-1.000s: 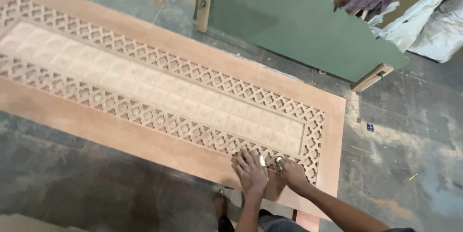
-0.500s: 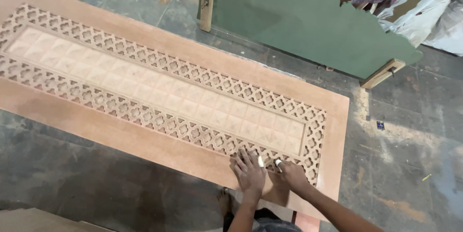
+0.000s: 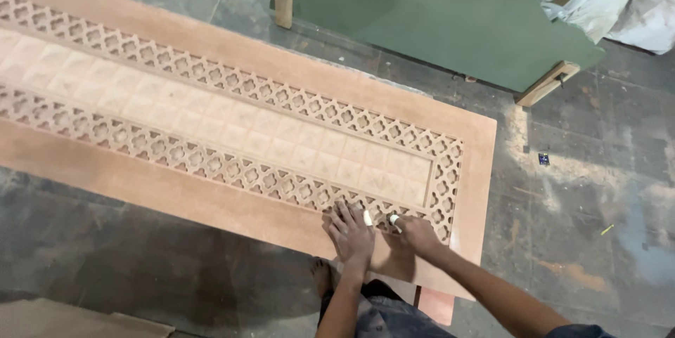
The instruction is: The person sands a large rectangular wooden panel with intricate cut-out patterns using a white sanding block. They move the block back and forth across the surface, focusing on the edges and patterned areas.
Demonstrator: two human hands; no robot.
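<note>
Head view: a long carved wooden panel (image 3: 232, 134) lies flat across the dusty concrete floor (image 3: 598, 239), running from 9 o'clock toward 4 o'clock. It has a plain outer border, a band of pierced quatrefoil lattice (image 3: 211, 162), and a central strip of small raised squares.

Both hands rest on the panel's near corner, at about 6 o'clock. The left hand (image 3: 349, 232) lies flat with fingers spread on the lattice and border. The right hand (image 3: 415, 234) sits just beside it, fingers curled against the lattice. Small pale pieces (image 3: 368, 218) show at the fingertips of each hand (tape, thimbles or bits of abrasive, too small to tell), so whether either hand grips anything I cannot tell.

As a judgement, the hands are working the lattice at this corner only. The rest of the lattice looks uniform, so how much is already treated cannot be read.

At 12 to 1 o'clock a green scalloped board (image 3: 450, 22) with wooden legs lies on the floor, well apart from the hands. Crumpled plastic sheeting (image 3: 619, 1) sits at 1 o'clock.
</note>
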